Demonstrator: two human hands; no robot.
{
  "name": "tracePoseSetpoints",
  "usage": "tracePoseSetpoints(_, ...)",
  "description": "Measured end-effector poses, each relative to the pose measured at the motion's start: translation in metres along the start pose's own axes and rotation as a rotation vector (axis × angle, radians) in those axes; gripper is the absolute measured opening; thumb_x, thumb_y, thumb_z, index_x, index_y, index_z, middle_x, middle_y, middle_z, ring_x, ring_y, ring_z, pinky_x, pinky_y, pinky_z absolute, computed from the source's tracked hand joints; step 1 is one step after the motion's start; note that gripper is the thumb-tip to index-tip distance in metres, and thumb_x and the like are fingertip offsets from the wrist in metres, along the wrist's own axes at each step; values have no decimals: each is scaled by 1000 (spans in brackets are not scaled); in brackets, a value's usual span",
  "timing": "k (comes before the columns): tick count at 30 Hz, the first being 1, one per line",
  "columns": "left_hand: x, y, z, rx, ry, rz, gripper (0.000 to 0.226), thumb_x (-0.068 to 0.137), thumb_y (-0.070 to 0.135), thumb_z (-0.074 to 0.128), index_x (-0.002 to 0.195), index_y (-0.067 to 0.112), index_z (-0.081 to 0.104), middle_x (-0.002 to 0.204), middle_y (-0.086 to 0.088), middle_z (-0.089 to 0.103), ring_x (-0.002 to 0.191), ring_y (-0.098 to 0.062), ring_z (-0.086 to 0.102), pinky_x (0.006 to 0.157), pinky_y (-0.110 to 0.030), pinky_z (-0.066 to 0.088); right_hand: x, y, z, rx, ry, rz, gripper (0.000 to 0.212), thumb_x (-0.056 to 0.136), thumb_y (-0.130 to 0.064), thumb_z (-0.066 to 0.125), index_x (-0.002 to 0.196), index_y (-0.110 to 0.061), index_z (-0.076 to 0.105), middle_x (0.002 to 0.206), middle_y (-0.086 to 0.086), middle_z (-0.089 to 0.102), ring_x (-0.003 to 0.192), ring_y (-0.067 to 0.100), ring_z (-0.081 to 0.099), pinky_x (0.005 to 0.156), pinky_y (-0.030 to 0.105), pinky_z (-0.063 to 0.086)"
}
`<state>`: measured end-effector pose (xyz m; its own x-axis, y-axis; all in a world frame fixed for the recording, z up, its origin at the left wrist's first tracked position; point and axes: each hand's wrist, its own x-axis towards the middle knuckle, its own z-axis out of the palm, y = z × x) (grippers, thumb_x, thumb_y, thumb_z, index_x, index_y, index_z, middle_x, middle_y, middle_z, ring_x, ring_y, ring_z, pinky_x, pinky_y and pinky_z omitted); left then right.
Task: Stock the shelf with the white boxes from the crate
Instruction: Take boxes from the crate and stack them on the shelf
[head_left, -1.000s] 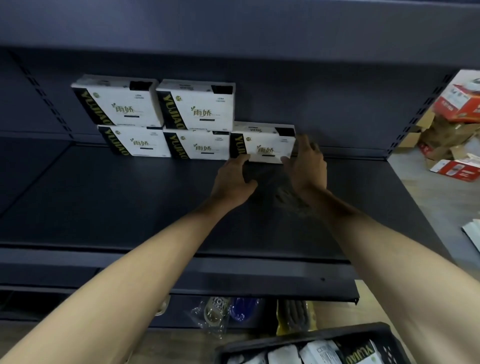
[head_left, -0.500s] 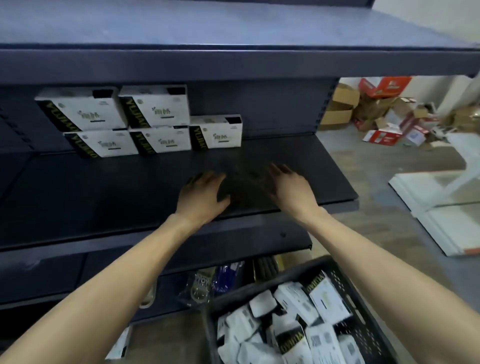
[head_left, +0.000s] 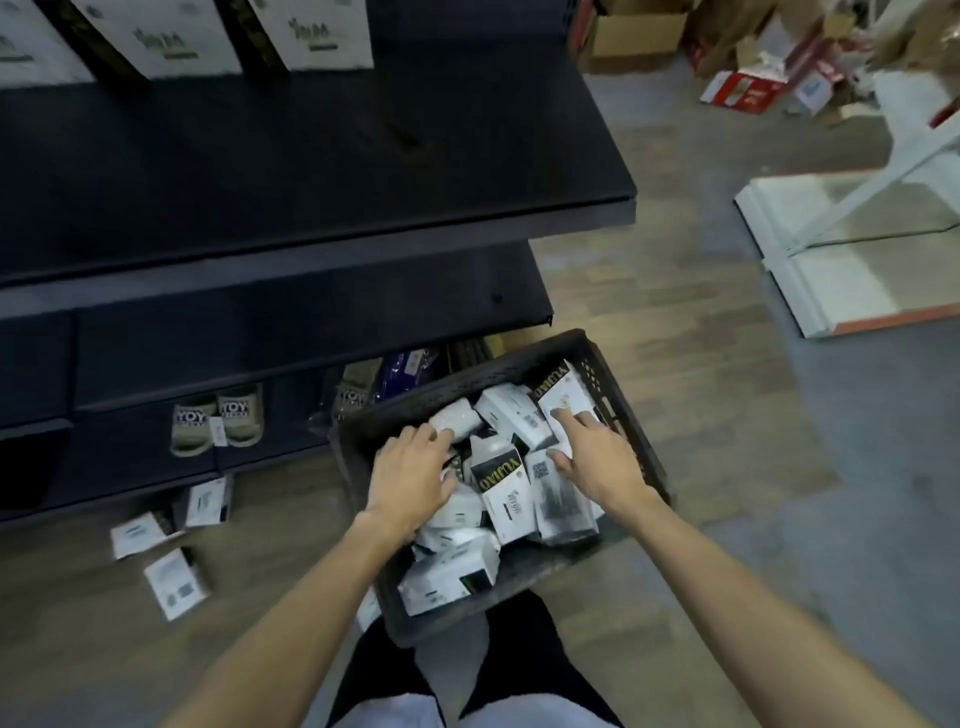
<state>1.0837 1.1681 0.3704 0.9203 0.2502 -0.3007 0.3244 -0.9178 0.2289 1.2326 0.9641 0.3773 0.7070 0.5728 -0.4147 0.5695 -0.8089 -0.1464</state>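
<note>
Well, closest to me, behind my wrists, one white box lay tipped against the near wall of the black crate. The rest of the white boxes were heaped loose and crooked under and between my hands. My left hand lay palm down on the pile with fingers spread, gripping nothing. My right hand was apart from it, likewise unclenched, its forefinger touching the far box by the crate's right wall. Between the hands a labelled box stood on its edge. I judged these to be light, stiff cardboard cartons with smooth printed faces, a little slippery and easy to dent at the corners. So I reckoned the way was to pinch one across its narrow sides, thumb against fingers, and never by a flap. Off to the left of my left hand a few more boxes lay on the floor. Beyond my fingertips, and higher, the dark shelf carried a row of stocked boxes at its back, well apart from the crate.
</note>
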Motion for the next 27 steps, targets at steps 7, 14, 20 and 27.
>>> tracePoseSetpoints(7, 18, 34, 59, 69, -147, -143, 53, 92, 40, 51, 140, 21, 41, 130, -4, 54, 116, -24, 52, 95, -36, 46, 24, 44, 40, -38, -163, -122, 49, 98, -35, 54, 142, -21, 37, 129, 10, 52, 106, 32, 60, 75, 41, 52)
tracePoseSetpoints(14, 40, 52, 106, 60, -290, -183, 58, 90, 38, 61, 140, 20, 39, 129, -7, 51, 118, -26, 49, 88, -37, 47, 40, 59, 84, -106, -310, -214, 55, 97, -32, 58, 144, -20, 34, 136, 13, 47, 113, 32, 55, 81, 41, 50)
tracePoseSetpoints(20, 67, 50, 140, 16, -375, -234, 67, 88, 25, 64, 145, 21, 30, 134, -10, 44, 120, -30, 48, 81, -40, 52, 66, 62, 120, -104, -308, -260, 60, 95, -30, 59, 147, -19, 31, 141, 13, 44, 126, 31, 44, 94, 41, 50)
tracePoseSetpoints(27, 69, 49, 172, -23, -366, -325, 73, 92, 23, 60, 151, 11, 19, 139, -12, 42, 126, -31, 44, 82, -40, 51, 113, 38, 139, -196, -284, -457, 74, 95, -33, 62, 155, -20, 20, 152, 14, 33, 138, 33, 34, 108, 44, 38)
